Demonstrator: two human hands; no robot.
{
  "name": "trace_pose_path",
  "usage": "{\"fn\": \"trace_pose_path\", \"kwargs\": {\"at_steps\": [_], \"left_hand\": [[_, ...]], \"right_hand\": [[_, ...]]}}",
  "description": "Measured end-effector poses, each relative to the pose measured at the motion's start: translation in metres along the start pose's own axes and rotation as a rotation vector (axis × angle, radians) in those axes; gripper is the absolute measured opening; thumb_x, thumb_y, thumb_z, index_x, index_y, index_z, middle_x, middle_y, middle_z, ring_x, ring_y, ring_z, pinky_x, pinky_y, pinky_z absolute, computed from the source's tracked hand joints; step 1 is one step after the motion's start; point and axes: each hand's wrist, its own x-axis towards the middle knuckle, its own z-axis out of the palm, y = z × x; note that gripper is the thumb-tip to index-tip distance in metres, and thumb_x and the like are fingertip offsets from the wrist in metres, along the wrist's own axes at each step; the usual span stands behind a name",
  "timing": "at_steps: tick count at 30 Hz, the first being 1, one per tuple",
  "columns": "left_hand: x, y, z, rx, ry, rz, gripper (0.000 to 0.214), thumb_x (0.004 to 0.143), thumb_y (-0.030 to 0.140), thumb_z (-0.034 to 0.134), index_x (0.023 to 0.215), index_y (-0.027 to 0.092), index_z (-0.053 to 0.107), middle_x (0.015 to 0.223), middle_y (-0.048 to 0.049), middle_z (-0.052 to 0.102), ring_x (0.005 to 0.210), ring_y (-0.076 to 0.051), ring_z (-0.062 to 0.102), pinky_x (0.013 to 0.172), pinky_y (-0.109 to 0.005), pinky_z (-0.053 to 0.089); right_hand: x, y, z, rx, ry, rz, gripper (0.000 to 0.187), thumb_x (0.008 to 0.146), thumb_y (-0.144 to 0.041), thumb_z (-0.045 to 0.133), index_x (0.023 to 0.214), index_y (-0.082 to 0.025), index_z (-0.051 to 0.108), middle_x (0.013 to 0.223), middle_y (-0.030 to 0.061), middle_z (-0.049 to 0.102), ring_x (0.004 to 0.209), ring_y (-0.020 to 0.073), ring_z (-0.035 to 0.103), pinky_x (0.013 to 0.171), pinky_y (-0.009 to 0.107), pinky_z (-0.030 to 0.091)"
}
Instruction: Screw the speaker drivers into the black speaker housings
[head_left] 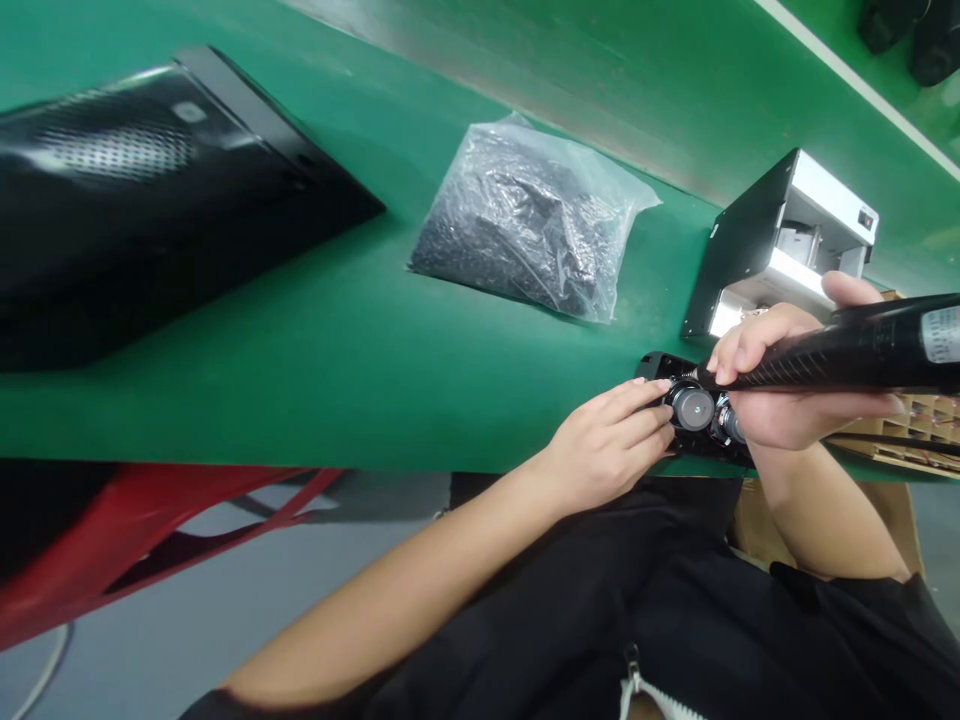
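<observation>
Left hand [604, 450] has fingers curled, pressed onto a small black metal assembly with round silver-capped parts [692, 408], lying near the tabletop's [300, 400] lower edge, right of center; it looks stiff and fairly heavy, best held by its edges. Right hand [787, 385] is closed around a black electric screwdriver [847, 360], its tip at the assembly. Upper right, a black-and-silver metal housing [780, 245] sits just beyond; center top, a clear bag of black parts [529, 220]; upper left, a large perforated black panel [150, 190], none in the way.
</observation>
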Motion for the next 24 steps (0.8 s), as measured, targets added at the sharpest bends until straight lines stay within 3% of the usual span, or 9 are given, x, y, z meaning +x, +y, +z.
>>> {"fn": "trace_pose_path", "kwargs": {"at_steps": [9,16,20,24], "left_hand": [[0.002,0.000,-0.002,0.019,0.001,0.003,0.010,0.105,0.019,0.077,0.115,0.019,0.080,0.120,-0.0057,0.087,0.143,-0.028,0.074,0.127,-0.048,0.061],[0.004,0.001,-0.002,0.045,0.013,0.013,0.007,0.107,0.020,0.075,0.112,0.019,0.081,0.118,-0.0052,0.088,0.138,-0.028,0.077,0.124,-0.047,0.064],[0.007,0.002,-0.002,0.071,0.052,0.027,0.008,0.109,0.020,0.073,0.106,0.017,0.080,0.112,-0.0043,0.088,0.130,-0.028,0.081,0.119,-0.046,0.068],[0.009,0.002,-0.002,0.069,0.060,0.036,0.007,0.108,0.018,0.073,0.106,0.015,0.079,0.110,-0.0044,0.088,0.127,-0.030,0.082,0.115,-0.047,0.070]], "right_hand": [[0.000,0.002,-0.004,0.038,-0.040,-0.002,0.070,0.095,-0.094,0.047,0.115,-0.033,0.073,0.059,-0.0056,0.063,0.034,0.0151,0.049,0.035,0.028,0.048],[-0.004,-0.002,0.007,-0.044,0.070,0.087,0.077,0.091,-0.102,0.037,0.110,-0.034,0.069,0.055,-0.0074,0.060,0.033,0.0154,0.046,0.034,0.029,0.047],[-0.004,0.001,0.010,-0.038,0.088,0.033,0.084,0.091,-0.103,0.025,0.112,-0.034,0.069,0.053,-0.0087,0.057,0.030,0.0134,0.041,0.032,0.026,0.043],[-0.005,0.004,0.008,-0.051,0.081,0.025,0.084,0.093,-0.100,0.026,0.116,-0.032,0.069,0.055,-0.0080,0.058,0.031,0.0137,0.043,0.032,0.026,0.044]]}}
